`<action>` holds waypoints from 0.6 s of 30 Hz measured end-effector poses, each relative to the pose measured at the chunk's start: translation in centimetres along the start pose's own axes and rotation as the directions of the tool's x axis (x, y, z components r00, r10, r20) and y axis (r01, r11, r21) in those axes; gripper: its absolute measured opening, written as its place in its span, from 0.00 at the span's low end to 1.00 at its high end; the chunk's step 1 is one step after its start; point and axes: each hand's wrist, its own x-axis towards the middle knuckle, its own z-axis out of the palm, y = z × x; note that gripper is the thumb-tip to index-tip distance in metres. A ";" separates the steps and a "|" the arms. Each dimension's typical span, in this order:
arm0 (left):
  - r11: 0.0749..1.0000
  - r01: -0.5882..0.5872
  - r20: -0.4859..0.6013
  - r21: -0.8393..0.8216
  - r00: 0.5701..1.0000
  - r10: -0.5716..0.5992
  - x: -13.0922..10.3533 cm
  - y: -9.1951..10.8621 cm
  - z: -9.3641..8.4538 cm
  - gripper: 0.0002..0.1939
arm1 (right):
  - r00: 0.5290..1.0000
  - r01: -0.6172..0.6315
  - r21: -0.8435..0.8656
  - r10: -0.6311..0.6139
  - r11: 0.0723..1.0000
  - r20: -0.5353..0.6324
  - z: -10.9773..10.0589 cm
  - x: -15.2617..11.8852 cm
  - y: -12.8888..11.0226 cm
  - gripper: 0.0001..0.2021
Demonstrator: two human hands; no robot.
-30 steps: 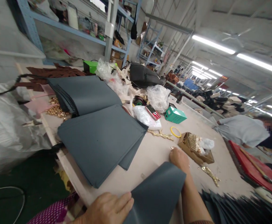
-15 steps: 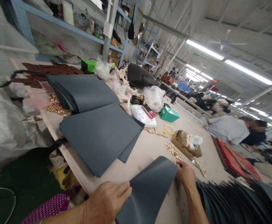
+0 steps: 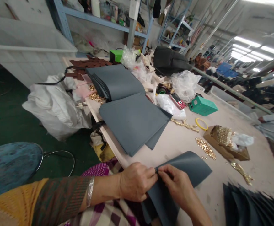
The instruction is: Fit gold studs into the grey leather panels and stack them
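My left hand (image 3: 139, 181) is closed on the edge of a dark blue-grey leather-like sheet (image 3: 190, 166). Close against it, my right hand (image 3: 178, 185) pinches that same edge with thumb and forefinger, the fingertips of both hands nearly touching. A tiny dark bit shows between the fingertips, too small to name. From my hands the sheet curves up and over to the right, while its lower part hangs toward my lap. Loose gold metal pieces (image 3: 205, 148) lie on the table just beyond it.
Flat matching sheets (image 3: 132, 122) are piled at the left table edge, with a folded stack (image 3: 120, 81) behind. A cardboard box (image 3: 239, 153) with gold pieces, a yellow ring (image 3: 201, 124) and a green box (image 3: 203, 106) stand farther back. More dark sheets (image 3: 247, 204) fan out at lower right.
My view has swung left. My hands, apart on the sheet before, have come together at its near edge; the right moved left, and the left closed on the sheet.
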 end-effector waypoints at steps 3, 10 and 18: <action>1.000 -0.023 -0.039 0.011 0.999 0.023 -0.2 -0.1 0.5 0.19 | 0.997 0.036 -0.051 -0.033 0.998 0.068 0.6 0.7 -0.3 0.14; 0.999 -0.032 -0.013 -0.026 0.999 0.032 -0.3 0.0 0.5 0.22 | 0.995 -0.044 -0.148 0.057 0.988 0.083 0.3 1.3 -1.3 0.12; 0.989 0.044 0.089 -0.139 0.996 -0.032 -0.2 0.2 -0.7 0.20 | 0.966 -0.231 -0.177 0.248 0.957 0.075 -0.1 2.8 -2.1 0.06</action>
